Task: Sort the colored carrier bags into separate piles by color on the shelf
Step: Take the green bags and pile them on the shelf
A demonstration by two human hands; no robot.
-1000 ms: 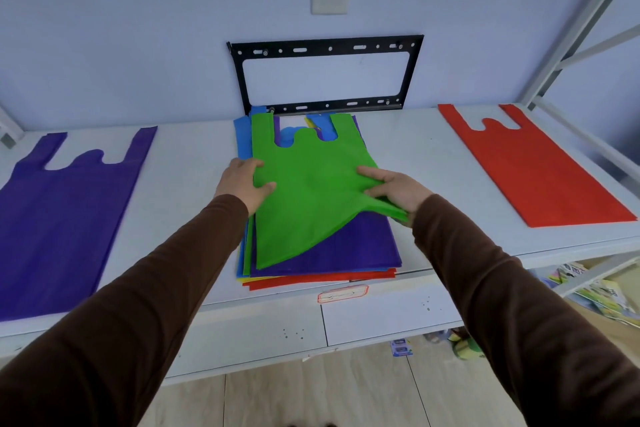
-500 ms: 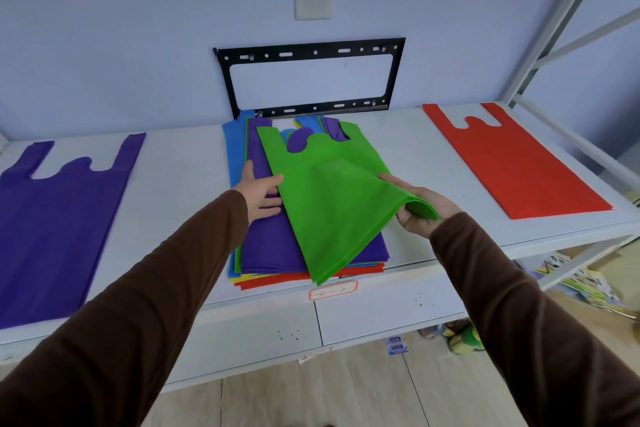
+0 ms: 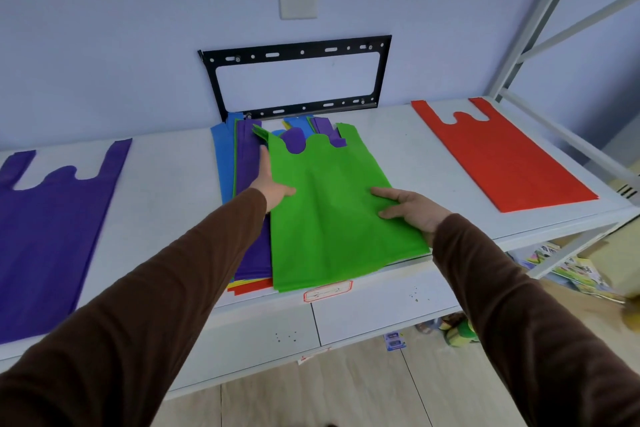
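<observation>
1. The green bag (image 3: 332, 215) lies flat, half on the mixed stack (image 3: 247, 191) at mid-shelf, half on the bare shelf (image 3: 166, 184) right of it.
2. The left hand (image 3: 272, 185) rests with straight fingers at the bag's left edge, grasping nothing.
3. The right hand (image 3: 412, 206) presses flat on the bag's right side, fingers extended.
4. Well left of the stack lies a purple bag (image 3: 52, 229); well right, a red bag (image 3: 498, 156).

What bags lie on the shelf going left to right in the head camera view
Purple bag → mixed stack under the left hand → green bag under the right hand → red bag.
</observation>
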